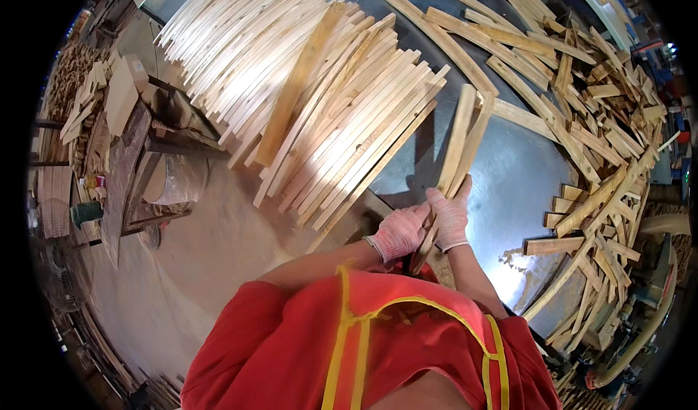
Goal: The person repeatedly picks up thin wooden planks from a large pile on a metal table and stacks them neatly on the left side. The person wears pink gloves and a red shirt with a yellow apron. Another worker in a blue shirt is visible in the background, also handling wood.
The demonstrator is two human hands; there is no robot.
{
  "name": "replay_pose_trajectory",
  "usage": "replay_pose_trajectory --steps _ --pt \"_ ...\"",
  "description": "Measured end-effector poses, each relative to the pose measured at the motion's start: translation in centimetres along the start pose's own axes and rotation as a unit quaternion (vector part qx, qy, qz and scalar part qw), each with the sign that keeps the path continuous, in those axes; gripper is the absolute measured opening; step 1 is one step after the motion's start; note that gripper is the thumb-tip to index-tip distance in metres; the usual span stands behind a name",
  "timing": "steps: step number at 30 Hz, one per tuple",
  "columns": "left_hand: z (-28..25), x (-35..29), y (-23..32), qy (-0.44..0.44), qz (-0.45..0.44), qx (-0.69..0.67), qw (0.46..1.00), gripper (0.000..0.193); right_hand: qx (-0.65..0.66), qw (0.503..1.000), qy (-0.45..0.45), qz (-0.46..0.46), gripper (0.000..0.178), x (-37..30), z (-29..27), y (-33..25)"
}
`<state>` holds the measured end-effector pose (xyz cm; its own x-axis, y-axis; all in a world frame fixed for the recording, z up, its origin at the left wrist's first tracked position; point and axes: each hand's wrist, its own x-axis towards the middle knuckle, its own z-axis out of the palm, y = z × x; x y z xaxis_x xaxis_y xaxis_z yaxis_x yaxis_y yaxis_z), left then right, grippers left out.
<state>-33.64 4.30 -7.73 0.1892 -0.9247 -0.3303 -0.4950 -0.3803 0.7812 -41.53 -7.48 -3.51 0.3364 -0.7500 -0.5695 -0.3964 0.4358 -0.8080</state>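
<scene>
Two narrow wooden strips [459, 137] stand side by side in my gloved hands, running away from my body over a shiny metal table. My left hand [400, 232] is closed around their near end on the left side. Just to its right, my right hand [451, 213] grips the same strips a little farther up, fingers wrapped round them. Left of the strips lies a broad row of pale wooden strips [363, 148], laid side by side. One wider, darker board [302, 82] rests across the top of that row.
The metal table [502, 213] spreads out beneath my right hand. A jumbled heap of wooden offcuts [603, 133] covers its right side. Several longer strips [502, 39] lie loose at the far side. A wooden stand [138, 148] is off to the left, and a ribbed hose [647, 330] hangs at lower right.
</scene>
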Motion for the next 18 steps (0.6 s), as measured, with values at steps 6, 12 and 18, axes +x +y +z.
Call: replay_pose_trajectory --steps 6,12,18 --pt "1.3 -3.0 0.0 0.069 -0.046 -0.031 0.996 0.080 0.312 0.949 0.024 -0.037 0.077 3.6 -4.2 9.8" --pt "6.3 -7.1 -6.6 0.074 -0.167 -0.135 0.974 0.066 -0.128 0.991 -0.036 -0.009 0.072 -0.3 -0.9 1.7" --pt "-1.0 -5.7 -4.9 0.100 -0.181 -0.435 0.876 0.042 0.218 0.974 -0.048 -0.024 0.054 5.9 0.1 7.0"
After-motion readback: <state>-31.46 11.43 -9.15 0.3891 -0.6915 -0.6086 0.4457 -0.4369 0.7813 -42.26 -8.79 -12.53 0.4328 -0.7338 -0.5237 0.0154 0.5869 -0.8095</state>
